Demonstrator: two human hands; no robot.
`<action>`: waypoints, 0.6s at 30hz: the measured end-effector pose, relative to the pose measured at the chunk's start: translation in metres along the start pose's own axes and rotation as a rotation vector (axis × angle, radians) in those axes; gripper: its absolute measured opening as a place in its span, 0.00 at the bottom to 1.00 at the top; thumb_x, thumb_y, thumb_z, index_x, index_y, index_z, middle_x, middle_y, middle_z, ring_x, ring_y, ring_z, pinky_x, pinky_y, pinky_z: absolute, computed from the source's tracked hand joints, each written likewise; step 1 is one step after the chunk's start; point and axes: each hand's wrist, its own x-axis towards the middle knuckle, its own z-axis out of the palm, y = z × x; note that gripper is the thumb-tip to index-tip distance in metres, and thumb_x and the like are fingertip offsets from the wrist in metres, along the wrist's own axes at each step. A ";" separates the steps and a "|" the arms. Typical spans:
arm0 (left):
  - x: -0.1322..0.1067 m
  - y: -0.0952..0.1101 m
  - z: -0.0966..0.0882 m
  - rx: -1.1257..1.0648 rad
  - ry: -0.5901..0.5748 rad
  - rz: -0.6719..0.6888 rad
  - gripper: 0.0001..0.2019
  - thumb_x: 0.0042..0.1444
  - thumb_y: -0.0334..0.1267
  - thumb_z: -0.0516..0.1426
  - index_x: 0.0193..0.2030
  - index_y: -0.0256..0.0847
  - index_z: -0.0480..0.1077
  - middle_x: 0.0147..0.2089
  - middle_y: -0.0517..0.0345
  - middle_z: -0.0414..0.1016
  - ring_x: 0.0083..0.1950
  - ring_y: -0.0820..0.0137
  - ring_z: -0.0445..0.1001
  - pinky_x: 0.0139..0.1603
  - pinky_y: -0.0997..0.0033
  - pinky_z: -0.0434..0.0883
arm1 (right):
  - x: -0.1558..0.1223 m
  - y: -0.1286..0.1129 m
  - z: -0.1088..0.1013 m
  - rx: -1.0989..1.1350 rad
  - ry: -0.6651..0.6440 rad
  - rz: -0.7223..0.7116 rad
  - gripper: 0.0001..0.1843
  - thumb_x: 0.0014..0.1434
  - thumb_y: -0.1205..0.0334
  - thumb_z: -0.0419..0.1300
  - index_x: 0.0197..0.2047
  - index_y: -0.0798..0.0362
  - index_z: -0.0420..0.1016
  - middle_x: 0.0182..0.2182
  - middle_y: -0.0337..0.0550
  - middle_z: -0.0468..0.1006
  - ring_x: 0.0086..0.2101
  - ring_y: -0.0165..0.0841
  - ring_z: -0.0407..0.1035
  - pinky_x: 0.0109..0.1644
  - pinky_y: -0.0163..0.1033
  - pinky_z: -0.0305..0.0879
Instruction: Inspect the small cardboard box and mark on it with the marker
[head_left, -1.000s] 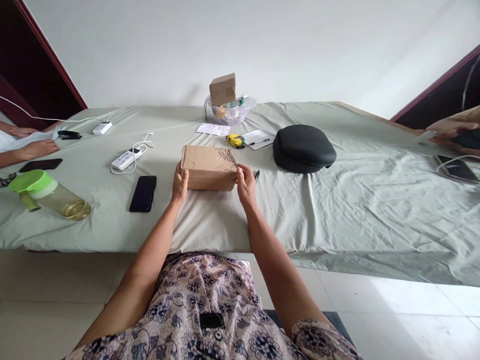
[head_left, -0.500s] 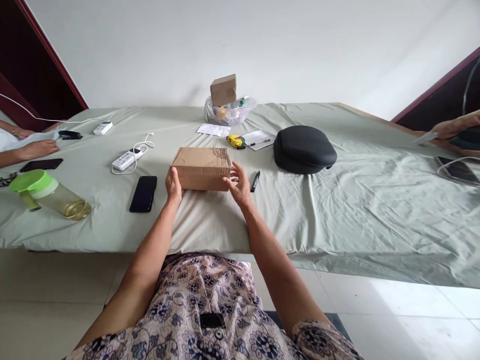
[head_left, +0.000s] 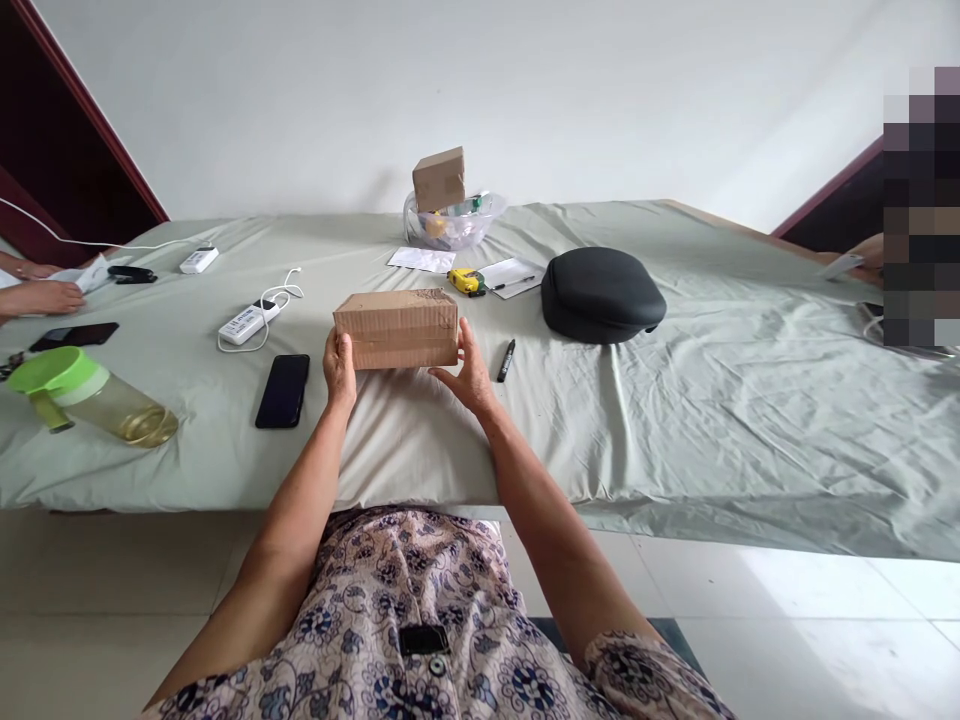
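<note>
A brown rectangular cardboard box (head_left: 401,340) is at the near side of a table covered with pale green cloth (head_left: 720,420), between a person's bare hands. The left hand (head_left: 341,370) grips its left end, thumb on the front. The right hand (head_left: 469,378) is at the right end, thumb spread near the lower edge; whether it grips cannot be told. A black marker pen (head_left: 506,361) lies just right, a black smartphone (head_left: 283,391) to the left.

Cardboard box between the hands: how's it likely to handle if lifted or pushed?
The cardboard box is probably fairly stiff: its front looks flat and its edges straight with the left hand against one end. It might give a little at the creased, scuffed patch on top. It should slide or tip rather than roll, given its boxy shape. Contents are hidden, so weight is unclear.
</note>
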 end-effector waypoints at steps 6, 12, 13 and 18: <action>-0.011 -0.003 0.004 0.211 -0.112 0.121 0.52 0.53 0.70 0.61 0.76 0.45 0.51 0.76 0.39 0.60 0.75 0.53 0.64 0.71 0.56 0.66 | 0.000 -0.008 -0.003 -0.055 0.126 0.102 0.59 0.56 0.29 0.63 0.78 0.48 0.45 0.62 0.59 0.73 0.56 0.50 0.72 0.60 0.60 0.72; -0.023 -0.002 0.013 0.418 -0.150 0.247 0.57 0.48 0.65 0.67 0.78 0.43 0.48 0.76 0.35 0.58 0.77 0.49 0.60 0.73 0.51 0.63 | -0.004 -0.020 0.008 -0.228 0.187 0.154 0.66 0.49 0.25 0.66 0.78 0.51 0.44 0.71 0.64 0.61 0.67 0.60 0.60 0.66 0.66 0.63; -0.025 -0.002 0.014 0.436 -0.133 0.247 0.57 0.49 0.64 0.67 0.78 0.42 0.48 0.76 0.35 0.59 0.77 0.49 0.60 0.74 0.50 0.62 | -0.005 -0.022 0.010 -0.239 0.199 0.170 0.66 0.49 0.25 0.66 0.77 0.51 0.44 0.71 0.64 0.61 0.68 0.61 0.58 0.67 0.67 0.62; -0.027 -0.001 0.016 0.442 -0.087 0.183 0.57 0.50 0.60 0.69 0.78 0.43 0.45 0.77 0.36 0.57 0.77 0.49 0.59 0.75 0.51 0.61 | -0.005 -0.021 0.013 -0.176 0.240 0.202 0.55 0.52 0.30 0.67 0.74 0.49 0.55 0.67 0.60 0.67 0.64 0.56 0.64 0.64 0.64 0.66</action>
